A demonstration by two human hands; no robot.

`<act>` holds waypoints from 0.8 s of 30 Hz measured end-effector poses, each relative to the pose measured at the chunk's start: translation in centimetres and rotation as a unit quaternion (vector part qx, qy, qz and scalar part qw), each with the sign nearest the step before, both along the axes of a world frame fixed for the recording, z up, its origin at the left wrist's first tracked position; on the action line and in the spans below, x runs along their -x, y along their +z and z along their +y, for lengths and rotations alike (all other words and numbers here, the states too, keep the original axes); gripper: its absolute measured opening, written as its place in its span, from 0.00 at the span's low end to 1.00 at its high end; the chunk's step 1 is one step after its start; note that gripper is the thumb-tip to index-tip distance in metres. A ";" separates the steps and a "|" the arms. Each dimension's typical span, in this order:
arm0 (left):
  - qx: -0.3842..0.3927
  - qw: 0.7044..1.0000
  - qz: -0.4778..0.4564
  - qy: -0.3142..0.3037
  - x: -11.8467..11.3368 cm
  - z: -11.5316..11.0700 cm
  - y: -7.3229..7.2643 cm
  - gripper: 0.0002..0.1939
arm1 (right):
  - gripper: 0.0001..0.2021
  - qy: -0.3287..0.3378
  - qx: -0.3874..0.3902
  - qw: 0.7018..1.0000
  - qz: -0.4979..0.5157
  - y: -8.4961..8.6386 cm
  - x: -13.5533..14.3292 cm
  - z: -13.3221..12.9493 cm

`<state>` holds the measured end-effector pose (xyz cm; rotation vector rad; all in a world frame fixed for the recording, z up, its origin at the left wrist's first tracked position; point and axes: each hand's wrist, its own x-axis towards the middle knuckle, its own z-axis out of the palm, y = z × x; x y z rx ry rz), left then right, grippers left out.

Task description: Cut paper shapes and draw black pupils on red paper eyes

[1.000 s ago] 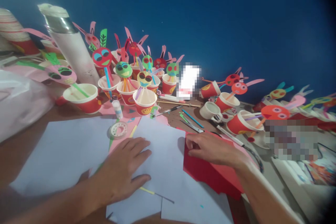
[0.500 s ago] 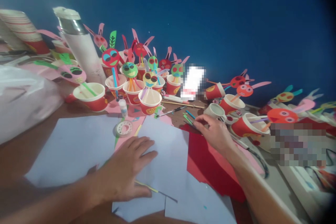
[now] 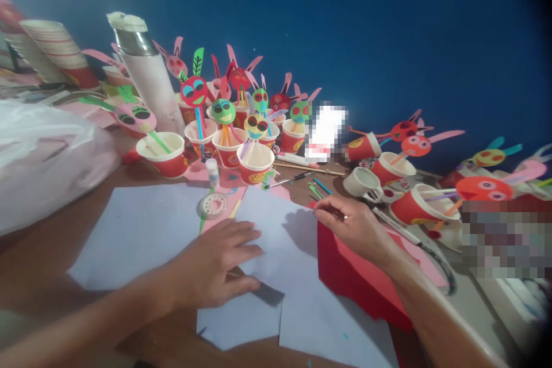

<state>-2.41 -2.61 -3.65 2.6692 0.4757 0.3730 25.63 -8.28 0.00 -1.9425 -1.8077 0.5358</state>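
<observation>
My left hand (image 3: 219, 267) is spread low over white paper sheets (image 3: 146, 236), its fingers apart and pointing right. The fingertips of my right hand (image 3: 353, 224) are pinched together near the top edge of the white sheet, beside the red paper (image 3: 345, 267); whatever is between them is too small to name. Just above my left hand lies a round white tape roll (image 3: 213, 204) on pink paper, with a small white glue bottle (image 3: 212, 172) standing behind it. Thin green and blue strips (image 3: 321, 186) lie behind my right hand.
Red-and-white paper cups (image 3: 255, 165) with paper bunny faces on straws fill the back. A white flask (image 3: 149, 80), stacked cups (image 3: 60, 49) and a plastic bag (image 3: 47, 161) stand left. A ceramic mug (image 3: 360, 183), pens and a bright blurred screen (image 3: 325, 132) are behind my right hand.
My right hand has moved from the small strips towards the white sheet's top edge. The thin yellow and dark strip beside my left thumb no longer shows clearly. The view has shifted slightly.
</observation>
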 end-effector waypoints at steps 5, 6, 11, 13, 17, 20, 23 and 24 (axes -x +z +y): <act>0.032 0.998 -0.056 0.006 -0.3 0.7 0.7 0.15 | 0.08 0.037 -0.023 0.998 0.046 0.8 0.4 -0.6; 0.047 0.997 -0.057 0.013 -0.3 0.9 0.8 0.16 | 0.08 0.059 -0.028 0.997 0.047 1.0 0.6 -0.8; 0.106 0.988 -0.073 0.087 -0.3 1.2 1.2 0.18 | 0.33 0.177 -0.005 0.984 0.015 1.6 1.8 -1.7; 0.104 0.987 -0.098 0.079 -0.4 1.2 1.3 0.17 | 0.29 0.146 0.001 0.989 0.020 1.1 2.5 -1.6; 0.073 0.986 -0.134 0.067 0.2 1.0 2.4 0.14 | 0.08 0.102 -0.015 0.988 0.113 0.3 2.3 -1.0; 0.055 0.973 -0.148 0.170 1.9 0.6 3.4 0.13 | 0.06 0.071 -0.052 0.978 0.191 0.9 0.6 -0.8; 0.008 0.968 -0.159 0.193 3.4 -0.4 3.3 0.09 | 0.07 -0.031 -0.117 0.944 0.306 1.9 -1.8 -0.7; -0.002 0.975 -0.142 0.172 3.6 -0.9 2.9 0.10 | 0.08 -0.066 -0.143 0.922 0.354 2.0 -2.5 -0.6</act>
